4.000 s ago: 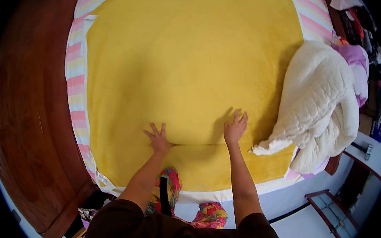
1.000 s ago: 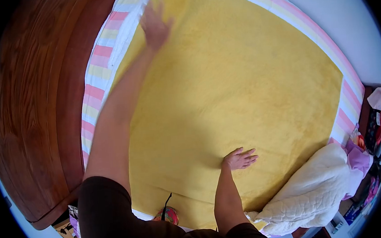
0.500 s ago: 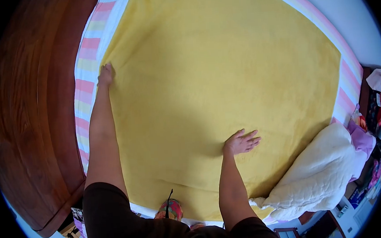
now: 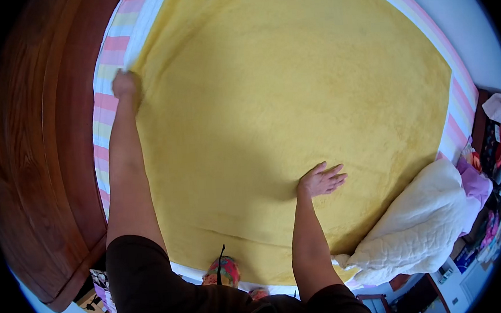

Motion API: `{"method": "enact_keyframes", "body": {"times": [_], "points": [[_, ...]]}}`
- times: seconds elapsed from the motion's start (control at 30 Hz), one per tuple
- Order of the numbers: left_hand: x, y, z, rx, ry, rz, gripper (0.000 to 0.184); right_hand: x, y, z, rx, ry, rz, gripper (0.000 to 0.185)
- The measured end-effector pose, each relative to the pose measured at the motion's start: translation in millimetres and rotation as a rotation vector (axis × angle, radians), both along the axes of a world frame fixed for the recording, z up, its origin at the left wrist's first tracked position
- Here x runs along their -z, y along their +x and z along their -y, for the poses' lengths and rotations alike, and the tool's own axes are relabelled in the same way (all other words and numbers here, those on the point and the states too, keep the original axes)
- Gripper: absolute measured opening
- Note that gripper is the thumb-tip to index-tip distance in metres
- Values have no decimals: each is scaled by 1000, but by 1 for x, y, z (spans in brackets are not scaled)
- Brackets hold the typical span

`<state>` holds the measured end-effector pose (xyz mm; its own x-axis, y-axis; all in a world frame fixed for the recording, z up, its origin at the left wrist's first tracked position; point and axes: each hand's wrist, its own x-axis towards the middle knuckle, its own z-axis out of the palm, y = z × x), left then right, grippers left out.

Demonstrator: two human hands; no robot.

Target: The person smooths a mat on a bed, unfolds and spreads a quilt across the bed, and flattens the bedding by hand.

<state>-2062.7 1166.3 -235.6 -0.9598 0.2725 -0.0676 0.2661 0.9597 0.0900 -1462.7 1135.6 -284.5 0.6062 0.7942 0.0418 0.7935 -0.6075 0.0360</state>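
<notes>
A yellow blanket point(image 4: 293, 108) is spread over the bed, with a few creases near its upper left side. My left hand point(image 4: 126, 85) is closed on the blanket's left edge, beside the pink, white and yellow striped sheet point(image 4: 107, 70); its fingertips are hidden and slightly blurred. Lower right, my right hand point(image 4: 322, 181) lies on the blanket with its fingers spread, holding nothing.
A dark wooden headboard point(image 4: 26, 153) runs along the left. A bunched white quilt point(image 4: 412, 221) lies on the bed's lower right corner, against purple cloth point(image 4: 474, 183). Various items crowd the far right. A patterned slipper or garment point(image 4: 226, 273) shows below me.
My left hand has moved up and to the left, pulling the blanket's edge outward over the striped sheet. My right hand has shifted slightly up and right, still spread.
</notes>
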Motion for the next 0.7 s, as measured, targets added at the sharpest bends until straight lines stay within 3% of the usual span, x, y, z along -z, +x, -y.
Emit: {"method": "enact_keyframes", "body": {"times": [0.03, 0.07, 0.17, 0.23, 0.3, 0.37, 0.4, 0.43, 0.53, 0.6, 0.7], "points": [[-10, -4, -7, -228, 153, -62, 39, -1, -1, 1, 4, 1, -6, 62], [-13, -18, -2, -248, 243, -106, 41, 0, -1, 2, -7, 10, 4, 61], [19, -74, 15, -110, 682, 120, 61, 4, 3, 3, -22, 24, 33, 60], [28, -46, -2, 8, 743, 284, 72, 3, 3, 2, -21, 20, 41, 59], [48, 7, -7, 313, 379, -20, 68, 2, 4, 1, -17, 27, 41, 60], [24, 138, -2, 571, 137, -171, 67, 3, 5, 2, -11, 44, 15, 60], [41, 183, 18, 739, 108, -239, 66, 1, 4, 1, 4, 29, 5, 61], [21, 255, 36, 830, 168, -110, 64, 0, 4, 1, 7, 25, 4, 61], [24, 411, 126, 1011, 234, 184, 61, 0, 7, 1, 9, 14, -7, 62], [12, 488, 180, 1056, 6, 374, 58, 3, 10, 3, 9, 18, -14, 63], [34, 528, 225, 993, -123, 278, 57, 1, 12, 5, 4, 34, -59, 64]]}}
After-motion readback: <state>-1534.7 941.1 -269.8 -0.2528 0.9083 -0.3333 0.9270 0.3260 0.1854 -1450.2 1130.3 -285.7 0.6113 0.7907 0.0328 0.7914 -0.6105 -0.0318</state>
